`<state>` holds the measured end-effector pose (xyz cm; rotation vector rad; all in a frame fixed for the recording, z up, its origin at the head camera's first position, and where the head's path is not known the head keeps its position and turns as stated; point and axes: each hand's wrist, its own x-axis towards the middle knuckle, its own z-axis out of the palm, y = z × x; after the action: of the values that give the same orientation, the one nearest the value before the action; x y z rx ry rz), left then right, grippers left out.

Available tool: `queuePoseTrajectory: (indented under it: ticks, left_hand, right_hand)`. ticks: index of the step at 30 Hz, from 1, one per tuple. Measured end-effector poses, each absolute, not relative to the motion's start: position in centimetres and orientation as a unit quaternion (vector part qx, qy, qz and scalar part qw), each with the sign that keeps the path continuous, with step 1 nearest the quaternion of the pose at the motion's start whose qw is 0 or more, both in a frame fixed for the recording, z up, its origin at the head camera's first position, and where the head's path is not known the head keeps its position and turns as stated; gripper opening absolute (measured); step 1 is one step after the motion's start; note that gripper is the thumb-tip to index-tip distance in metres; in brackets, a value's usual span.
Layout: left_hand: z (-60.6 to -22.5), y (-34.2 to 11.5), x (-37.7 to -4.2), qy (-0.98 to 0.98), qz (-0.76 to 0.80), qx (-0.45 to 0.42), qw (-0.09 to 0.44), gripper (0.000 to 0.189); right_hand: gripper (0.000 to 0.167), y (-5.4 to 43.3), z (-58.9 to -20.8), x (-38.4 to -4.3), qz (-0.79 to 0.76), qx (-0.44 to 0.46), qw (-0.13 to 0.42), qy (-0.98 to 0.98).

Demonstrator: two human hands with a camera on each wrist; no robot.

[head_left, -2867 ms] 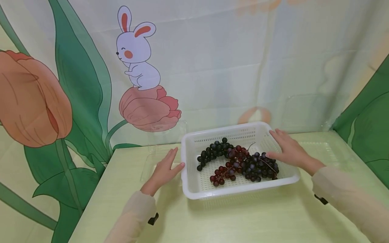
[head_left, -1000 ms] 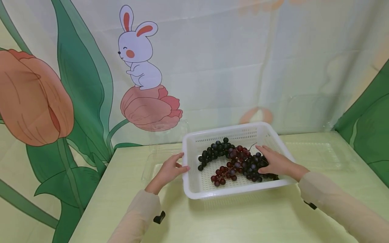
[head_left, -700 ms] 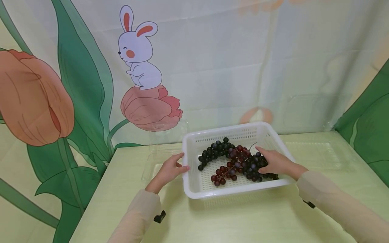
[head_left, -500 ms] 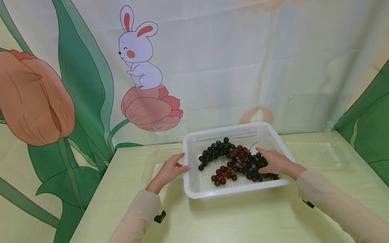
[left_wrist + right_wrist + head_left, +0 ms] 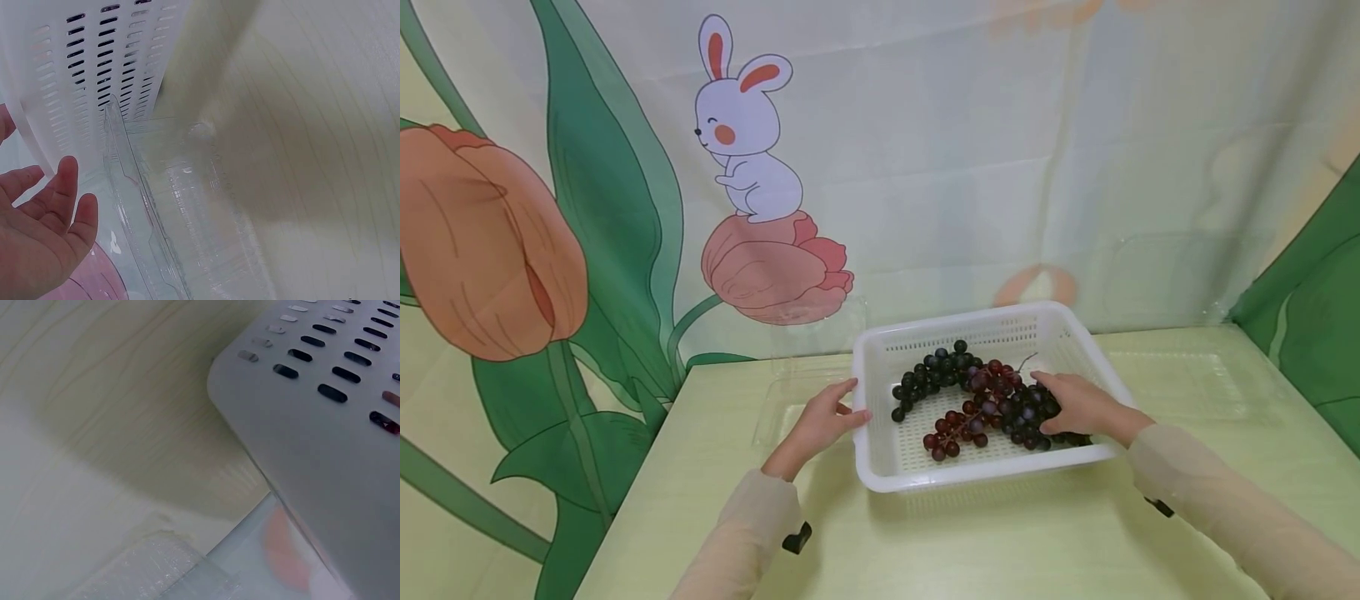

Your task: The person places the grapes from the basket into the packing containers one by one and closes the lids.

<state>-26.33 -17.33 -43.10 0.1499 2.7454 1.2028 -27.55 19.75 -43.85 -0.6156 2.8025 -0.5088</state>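
Observation:
A white slotted plastic basket [image 5: 992, 477] holds several bunches of grapes. My right hand [image 5: 1086, 406] reaches over its right side and grips a bunch of black grapes [image 5: 1022, 412], thumb on the near side and fingers across the far side; part of the bunch is hidden under the palm. Dark red grapes [image 5: 951, 433] lie beside it, and another black bunch [image 5: 932, 372] curves along the back. At the left rim, my left hand [image 5: 820, 421] touches the basket with thumb and fingertips, fingers loosely bent, as the left wrist view [image 5: 44, 219] also shows.
Clear plastic clamshell boxes stand open on both sides: the left box [image 5: 206, 212] behind my left hand, the right box [image 5: 1195, 379] past the basket. The pale wood-grain table [image 5: 970, 550] ends at a printed cloth backdrop [image 5: 940, 167].
Since the oldest frame, my right hand has moved left from the basket's right rim onto the black grapes. My left hand has shifted slightly right at the rim. Over the last second both hold nearly still.

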Motion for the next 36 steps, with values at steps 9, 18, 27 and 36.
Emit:
queuePoseTrajectory:
  ticks: [9, 18, 27, 36]
  left_hand:
    - [-43.09, -17.24, -26.19, 0.916, 0.392, 0.054, 0.068, 0.063]
    - [-42.89, -17.20, -26.02, 0.914, 0.396, 0.051, 0.069, 0.063]
    - [-42.80, -17.26, -25.99, 0.914, 0.396, 0.054, 0.069, 0.063]
    - [-42.78, -17.17, -26.06, 0.912, 0.402, 0.051, 0.070, 0.063]
  right_hand:
    - [0.083, 19.67, -44.50, -27.76, -0.182, -0.197, 0.113, 0.957]
    - [0.085, 19.56, -44.58, -27.81, -0.212, -0.203, 0.105, 0.950]
    - [0.086, 19.67, -44.61, -28.03, -0.252, -0.203, 0.107, 0.940]
    - [0.088, 20.00, -44.81, -28.39, -0.307, -0.193, 0.134, 0.922]
